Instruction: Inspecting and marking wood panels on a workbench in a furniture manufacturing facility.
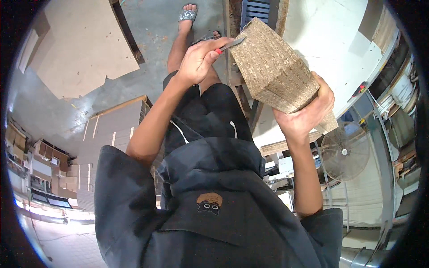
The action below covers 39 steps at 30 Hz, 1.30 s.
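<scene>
My left hand [199, 60] is closed around the red handle of a knife [234, 43]. Its narrow grey blade touches the far left edge of a thick stack of chipboard strips [272, 62]. The stack slants over the edge of a white worktop, its rough brown sides showing. My right hand [306, 109] grips the near right end of the stack, thumb and fingers wrapped around its sides. Part of the handle is hidden inside my left fist.
A white worktop [308, 22] lies to the right, with a blue slatted piece [255, 11] beside it. A large pale board [85, 49] fills the upper left. Stacked grey panels [107, 129] stand at left; a round fan [344, 152] is at right.
</scene>
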Each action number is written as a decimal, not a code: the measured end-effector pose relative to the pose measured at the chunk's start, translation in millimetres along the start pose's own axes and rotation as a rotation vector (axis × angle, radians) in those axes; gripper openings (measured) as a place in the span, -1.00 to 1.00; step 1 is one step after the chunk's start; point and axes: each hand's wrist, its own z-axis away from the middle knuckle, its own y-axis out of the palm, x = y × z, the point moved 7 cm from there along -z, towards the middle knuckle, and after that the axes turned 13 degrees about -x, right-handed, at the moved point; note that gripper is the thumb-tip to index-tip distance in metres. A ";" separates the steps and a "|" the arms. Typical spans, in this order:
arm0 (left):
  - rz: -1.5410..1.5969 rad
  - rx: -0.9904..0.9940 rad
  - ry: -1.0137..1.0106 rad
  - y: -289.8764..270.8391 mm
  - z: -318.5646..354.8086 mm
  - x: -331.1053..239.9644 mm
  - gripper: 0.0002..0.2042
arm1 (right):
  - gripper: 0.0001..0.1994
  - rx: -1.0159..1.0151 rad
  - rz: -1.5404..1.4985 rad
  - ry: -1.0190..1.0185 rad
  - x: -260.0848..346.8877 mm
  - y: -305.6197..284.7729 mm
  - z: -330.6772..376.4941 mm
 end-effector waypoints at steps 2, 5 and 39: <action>0.019 -0.013 0.024 -1.7 3.3 5.4 -0.46 | -0.04 0.004 -0.002 0.000 1.2 0.7 1.0; 0.025 -0.063 0.084 4.3 -9.9 4.2 -0.45 | -0.03 0.005 0.003 0.002 -0.3 0.9 0.8; 0.080 -0.099 0.132 12.3 -37.7 5.0 -0.54 | 0.04 0.006 0.036 -0.005 -5.1 0.9 1.2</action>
